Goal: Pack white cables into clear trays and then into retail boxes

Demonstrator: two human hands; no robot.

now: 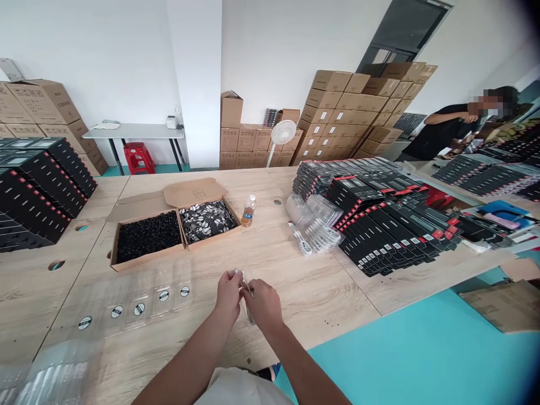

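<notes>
Near the front edge of the wooden table, my left hand (229, 293) and my right hand (264, 304) meet, fingers pinched together. Between them is a thin white cable (244, 277), mostly hidden by the fingers; a loop of it seems to hang below my right hand. Similar bundled white cables (318, 236) lie in clear bags to the right. To the left sit clear plastic trays (145, 289) with round black-and-white labels. Behind them are an open carton of small black parts (147, 236) and a carton of black-and-silver packets (208, 219).
A drink bottle (248, 211) stands beside the cartons. Black boxes are stacked at left (37, 180) and right (388, 225). Cardboard boxes (341, 112), a white fan (283, 133) and a red stool (138, 157) are behind the table. Another person (442, 132) works at far right.
</notes>
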